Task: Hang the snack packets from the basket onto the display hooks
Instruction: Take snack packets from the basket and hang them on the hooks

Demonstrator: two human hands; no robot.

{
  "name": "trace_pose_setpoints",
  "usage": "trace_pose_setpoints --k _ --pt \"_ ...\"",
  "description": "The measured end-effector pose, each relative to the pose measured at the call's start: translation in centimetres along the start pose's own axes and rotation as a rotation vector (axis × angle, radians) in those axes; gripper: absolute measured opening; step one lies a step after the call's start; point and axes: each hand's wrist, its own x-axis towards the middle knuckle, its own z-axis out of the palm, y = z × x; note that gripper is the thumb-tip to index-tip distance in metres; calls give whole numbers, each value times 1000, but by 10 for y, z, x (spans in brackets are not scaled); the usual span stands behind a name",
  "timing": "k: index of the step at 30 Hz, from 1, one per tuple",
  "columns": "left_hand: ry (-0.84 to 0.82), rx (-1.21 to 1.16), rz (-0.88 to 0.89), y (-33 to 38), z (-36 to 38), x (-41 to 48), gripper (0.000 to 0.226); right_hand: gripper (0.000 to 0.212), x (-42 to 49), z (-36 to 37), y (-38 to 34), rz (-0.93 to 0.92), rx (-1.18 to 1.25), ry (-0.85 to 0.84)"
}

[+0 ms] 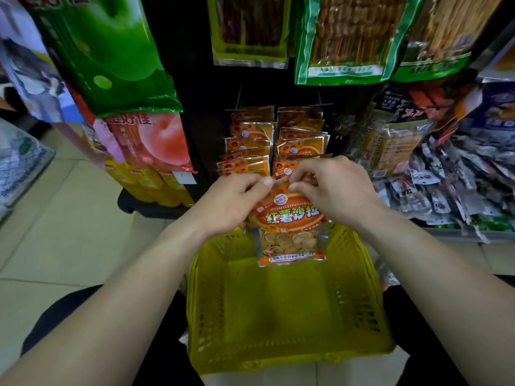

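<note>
Both hands pinch top edge of one orange snack packet (288, 224) — left hand (232, 203) on its left corner, right hand (333, 188) on its right corner; fingers closed tight on it; packet hangs down between hands, just above far end of yellow basket (278, 316); two rows of same orange packets on hooks (274, 140) just beyond basket — right behind fingers.
</note>
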Motion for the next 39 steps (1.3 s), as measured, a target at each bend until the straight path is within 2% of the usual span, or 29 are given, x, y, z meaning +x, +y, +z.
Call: trace_pose_setpoints --k 2,5,7,10,12,19,25,33,39 --pt "19 61 -2 -10 5 19 33 11 14 13 13 46 32 6" --pt "206 163 55 -10 4 22 7 11 16 7 11 65 86 28" --pt "313 106 32 -10 5 23 6 15 17 5 11 83 130 42" --pt "371 -33 -5 -9 2 27 10 32 23 3 15 117 217 51" --pt "382 -104 6 -8 0 27 14 35 26 2 16 118 238 42" --pt "413 -225 -26 -8 -8 28 15 14 30 -3 19 30 340 -84" --pt "371 -311 23 -8 -11 24 19 5 28 -4 24 113 494 -17" --pt "407 -259 -63 -17 -12 28 7 10 29 -1 29 139 561 -10" --pt "394 -250 -85 -18 -11 30 10 14 30 0 36 219 583 30"
